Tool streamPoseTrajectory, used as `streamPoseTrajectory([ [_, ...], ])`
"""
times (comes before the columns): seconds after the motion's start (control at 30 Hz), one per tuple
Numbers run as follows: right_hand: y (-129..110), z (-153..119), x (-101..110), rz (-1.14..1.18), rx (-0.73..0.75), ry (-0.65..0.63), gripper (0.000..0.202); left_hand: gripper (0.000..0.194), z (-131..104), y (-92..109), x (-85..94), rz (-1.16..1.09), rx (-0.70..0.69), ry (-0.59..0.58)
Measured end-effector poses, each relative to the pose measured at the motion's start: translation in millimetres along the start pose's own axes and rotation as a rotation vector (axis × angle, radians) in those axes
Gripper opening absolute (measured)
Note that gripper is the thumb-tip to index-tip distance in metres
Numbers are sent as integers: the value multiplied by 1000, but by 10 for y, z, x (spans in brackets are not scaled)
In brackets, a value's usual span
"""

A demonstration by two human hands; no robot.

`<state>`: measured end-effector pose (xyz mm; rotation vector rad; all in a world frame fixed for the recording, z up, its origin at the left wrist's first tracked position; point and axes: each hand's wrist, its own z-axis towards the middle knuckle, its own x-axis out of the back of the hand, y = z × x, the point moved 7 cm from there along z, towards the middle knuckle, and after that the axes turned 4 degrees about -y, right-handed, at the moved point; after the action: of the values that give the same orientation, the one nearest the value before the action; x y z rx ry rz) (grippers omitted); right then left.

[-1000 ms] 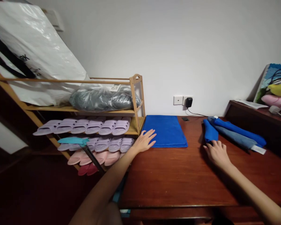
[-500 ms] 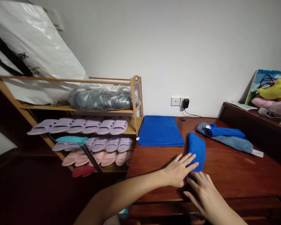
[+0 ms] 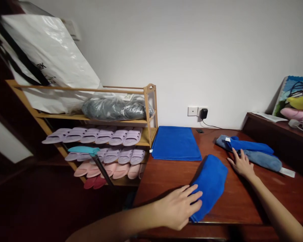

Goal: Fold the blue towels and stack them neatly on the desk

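Since the frame half a second earlier, the right hand [image 3: 242,164] had left the folded blue towel [image 3: 210,185] and travelled out toward two o'clock, to the loose towels [image 3: 252,153] at the far right of the bench [image 3: 255,198]; the folded towel itself had swung from lying straight away from the viewer to lying aslant. Its long axis ran from seven o'clock, at the near bench edge, up to one o'clock. The left hand [image 3: 178,210] lay flat on the towel's near left end, fingers spread and open, pressing rather than gripping. The right hand rested open, fingers splayed, with its fingertips at the near edge of the loose pile, a bright blue towel lying over a grey-blue one, and held nothing. The left hand was therefore the nearer to the folded towel and touched it; the right stood apart from it, at about two o'clock. A flat blue towel [image 3: 176,143] lay at eleven o'clock of the folded one, beside the slipper rack [image 3: 147,111].
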<state>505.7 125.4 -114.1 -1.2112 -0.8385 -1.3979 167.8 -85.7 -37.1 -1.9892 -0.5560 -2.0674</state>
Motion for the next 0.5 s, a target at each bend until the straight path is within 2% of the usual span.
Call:
streamPoseTrajectory([
  [0.13,32,314,-161,51,-10,-9,74,60,-454,-40,143,-105,169,-26],
  [0.27,98,614,-188,149,-65,-17,75,68,-866,-187,45,-117,365,32],
  [0.37,111,736,-77,223,-138,25,70,72,-1048,-304,-96,-48,485,143],
  [0.43,44,741,54,261,-182,85,67,59,-1107,-381,-130,25,554,230],
  [0.5,-143,672,178,295,-150,103,64,43,-1123,-452,-114,74,587,300],
])
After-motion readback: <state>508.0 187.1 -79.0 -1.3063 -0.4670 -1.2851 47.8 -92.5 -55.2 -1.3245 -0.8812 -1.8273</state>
